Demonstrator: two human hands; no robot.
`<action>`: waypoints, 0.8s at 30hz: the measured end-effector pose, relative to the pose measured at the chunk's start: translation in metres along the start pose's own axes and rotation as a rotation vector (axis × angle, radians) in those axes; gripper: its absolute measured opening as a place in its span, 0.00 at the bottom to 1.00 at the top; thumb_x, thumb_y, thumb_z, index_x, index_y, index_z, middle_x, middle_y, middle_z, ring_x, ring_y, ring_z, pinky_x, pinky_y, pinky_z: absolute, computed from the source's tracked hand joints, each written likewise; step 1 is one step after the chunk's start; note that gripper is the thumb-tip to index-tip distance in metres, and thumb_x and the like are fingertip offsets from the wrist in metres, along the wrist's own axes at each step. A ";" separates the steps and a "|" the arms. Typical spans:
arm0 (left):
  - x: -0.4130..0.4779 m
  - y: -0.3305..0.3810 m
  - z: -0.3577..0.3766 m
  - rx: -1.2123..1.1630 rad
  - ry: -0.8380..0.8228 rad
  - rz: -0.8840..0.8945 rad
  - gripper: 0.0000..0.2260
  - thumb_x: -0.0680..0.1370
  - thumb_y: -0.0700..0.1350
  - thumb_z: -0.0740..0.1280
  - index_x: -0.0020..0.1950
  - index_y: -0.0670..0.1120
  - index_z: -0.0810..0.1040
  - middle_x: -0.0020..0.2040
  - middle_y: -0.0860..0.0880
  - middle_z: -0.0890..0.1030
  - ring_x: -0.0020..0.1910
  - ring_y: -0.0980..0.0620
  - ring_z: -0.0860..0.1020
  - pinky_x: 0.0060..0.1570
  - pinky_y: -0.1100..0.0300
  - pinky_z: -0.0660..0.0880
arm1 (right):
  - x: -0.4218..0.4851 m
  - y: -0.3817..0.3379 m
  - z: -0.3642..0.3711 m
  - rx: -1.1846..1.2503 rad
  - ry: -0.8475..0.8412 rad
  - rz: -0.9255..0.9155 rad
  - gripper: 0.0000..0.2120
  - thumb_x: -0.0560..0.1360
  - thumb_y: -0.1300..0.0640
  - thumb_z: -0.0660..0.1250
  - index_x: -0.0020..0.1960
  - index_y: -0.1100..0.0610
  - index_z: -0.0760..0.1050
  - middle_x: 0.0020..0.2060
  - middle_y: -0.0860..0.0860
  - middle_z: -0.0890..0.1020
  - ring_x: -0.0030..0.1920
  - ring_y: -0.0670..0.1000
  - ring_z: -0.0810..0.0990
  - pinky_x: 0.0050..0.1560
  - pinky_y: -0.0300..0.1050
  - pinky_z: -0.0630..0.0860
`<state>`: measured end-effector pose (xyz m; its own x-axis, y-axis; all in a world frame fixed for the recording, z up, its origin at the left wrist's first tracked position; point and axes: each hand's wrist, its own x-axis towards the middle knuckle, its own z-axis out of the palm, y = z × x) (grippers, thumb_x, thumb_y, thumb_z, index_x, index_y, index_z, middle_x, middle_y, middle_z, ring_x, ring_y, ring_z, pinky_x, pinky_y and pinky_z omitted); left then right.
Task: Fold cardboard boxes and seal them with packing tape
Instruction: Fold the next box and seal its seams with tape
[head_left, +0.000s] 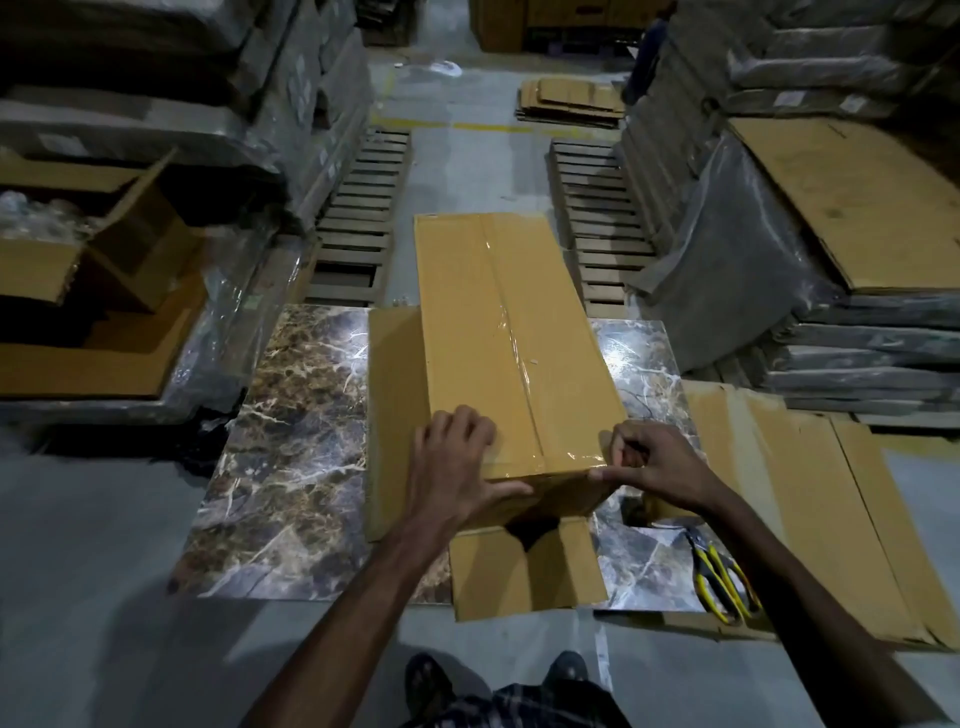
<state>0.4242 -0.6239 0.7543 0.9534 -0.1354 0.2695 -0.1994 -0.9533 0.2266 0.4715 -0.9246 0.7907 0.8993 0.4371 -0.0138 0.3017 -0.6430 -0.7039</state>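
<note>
while the left grip (457, 460) presses open-fingered on the box (462, 312), the right grip (649, 462) pinches tape (511, 332) at its 5 o'clock corner; sealing step, next probably tearing and smoothing.

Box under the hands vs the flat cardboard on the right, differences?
The box is folded up into a long block; the flat cardboard lies unfolded on the floor. The box has clear tape along its top seam; the flat cardboard shows none. The left hand and right hand are on the box; neither touches the flat cardboard. Both are plain brown.
</note>
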 end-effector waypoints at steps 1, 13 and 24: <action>-0.007 -0.016 0.000 -0.038 0.029 -0.030 0.35 0.64 0.81 0.63 0.56 0.54 0.74 0.58 0.51 0.76 0.52 0.49 0.74 0.49 0.52 0.75 | -0.005 -0.002 0.003 0.143 0.047 0.063 0.16 0.68 0.43 0.81 0.36 0.51 0.78 0.33 0.50 0.80 0.33 0.50 0.77 0.36 0.39 0.72; -0.032 -0.096 -0.006 -1.025 -0.040 -0.433 0.47 0.64 0.76 0.73 0.79 0.64 0.64 0.77 0.58 0.70 0.71 0.59 0.73 0.67 0.49 0.73 | 0.023 -0.019 0.005 0.458 0.525 0.485 0.16 0.77 0.49 0.75 0.62 0.53 0.81 0.51 0.48 0.85 0.51 0.48 0.84 0.49 0.47 0.80; 0.068 -0.045 -0.013 -1.311 -0.145 -1.071 0.36 0.72 0.64 0.77 0.76 0.59 0.68 0.63 0.49 0.81 0.58 0.43 0.81 0.61 0.40 0.79 | 0.178 -0.051 0.015 0.020 0.115 0.645 0.44 0.71 0.30 0.72 0.72 0.59 0.66 0.65 0.59 0.77 0.63 0.61 0.77 0.56 0.51 0.74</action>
<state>0.4948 -0.5867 0.7748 0.7714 0.2810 -0.5710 0.5312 0.2097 0.8209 0.6109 -0.8046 0.8136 0.9263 -0.1034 -0.3623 -0.3147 -0.7410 -0.5932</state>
